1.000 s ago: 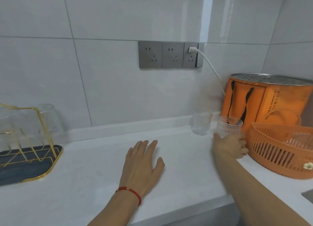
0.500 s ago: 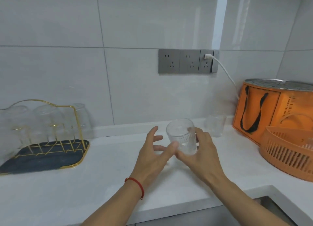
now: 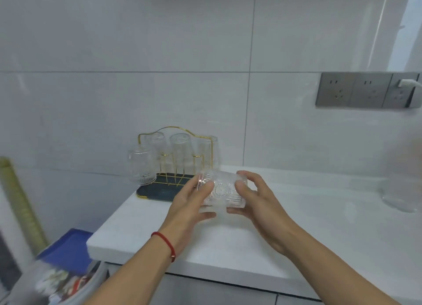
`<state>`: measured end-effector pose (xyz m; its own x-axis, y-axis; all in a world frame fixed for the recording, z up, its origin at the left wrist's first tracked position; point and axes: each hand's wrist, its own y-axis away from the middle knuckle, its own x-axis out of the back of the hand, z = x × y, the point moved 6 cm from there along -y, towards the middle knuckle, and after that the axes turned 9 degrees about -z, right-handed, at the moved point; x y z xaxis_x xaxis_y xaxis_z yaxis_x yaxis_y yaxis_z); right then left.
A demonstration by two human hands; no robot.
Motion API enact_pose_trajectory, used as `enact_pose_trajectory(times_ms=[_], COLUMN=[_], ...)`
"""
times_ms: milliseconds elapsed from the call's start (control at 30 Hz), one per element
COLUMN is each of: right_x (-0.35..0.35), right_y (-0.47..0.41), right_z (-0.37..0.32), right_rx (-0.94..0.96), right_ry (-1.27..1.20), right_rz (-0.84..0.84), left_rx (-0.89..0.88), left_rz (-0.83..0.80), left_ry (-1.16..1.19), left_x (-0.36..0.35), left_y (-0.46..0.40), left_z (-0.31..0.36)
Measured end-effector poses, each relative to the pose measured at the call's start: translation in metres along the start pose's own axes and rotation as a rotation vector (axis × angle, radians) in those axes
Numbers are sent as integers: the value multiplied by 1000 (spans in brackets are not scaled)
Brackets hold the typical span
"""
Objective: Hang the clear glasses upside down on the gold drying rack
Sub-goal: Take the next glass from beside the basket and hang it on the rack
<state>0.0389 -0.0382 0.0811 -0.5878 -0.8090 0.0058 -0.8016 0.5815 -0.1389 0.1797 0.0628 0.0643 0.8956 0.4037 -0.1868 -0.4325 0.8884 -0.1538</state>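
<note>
A clear patterned glass [image 3: 222, 191] lies on its side in the air above the counter, held between both hands. My left hand [image 3: 190, 204] grips its left end and my right hand [image 3: 255, 198] cups its right end. Just behind them, at the counter's left end by the wall, stands the gold drying rack [image 3: 177, 145] on its dark tray [image 3: 157, 191]. Several clear glasses hang upside down on it, one [image 3: 141, 165] at the near left. Another clear glass [image 3: 402, 190] stands blurred on the counter at the far right.
The white counter [image 3: 296, 231] ends on the left just past the rack. Below that edge are a blue lid [image 3: 68, 250] and a bin with mixed items. Grey wall sockets [image 3: 365, 90] with a white plug sit at the upper right.
The view has swung left, bringing the rack near the centre. The glass has been tipped from upright onto its side, and my left hand has closed onto it together with the right.
</note>
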Motion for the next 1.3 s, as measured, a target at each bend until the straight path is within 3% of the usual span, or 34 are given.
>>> enact_pose_trajectory(times_ms=[100, 167, 233, 333, 467, 667, 1100, 1300], right_x=[-18, -32, -45, -65, -96, -128, -144, -141], right_y=[-12, -21, -33, -57, -92, -143, -179, -165], right_z=[-31, -55, -78, -101, -116, -102, -62, -59], right_rx=[98, 183, 263, 337, 406, 299, 146, 184], right_ry=[230, 287, 376, 541, 823, 1162, 1349, 1483], right_rz=[45, 37, 35, 67, 33, -57, -205, -202], left_rx=[-1, -10, 2, 86, 167, 157, 146, 119], left_rz=[270, 359, 281, 151, 58, 78, 88, 63], left_ry=[-155, -619, -1108, -1359, -1448, -1466, -1443, -1412], left_x=[59, 83, 86, 78, 76, 76, 78, 76], left_y=[8, 13, 7, -2, -6, -4, -4, -2], left_z=[-1, -2, -16, -37, -48, -49, -50, -45])
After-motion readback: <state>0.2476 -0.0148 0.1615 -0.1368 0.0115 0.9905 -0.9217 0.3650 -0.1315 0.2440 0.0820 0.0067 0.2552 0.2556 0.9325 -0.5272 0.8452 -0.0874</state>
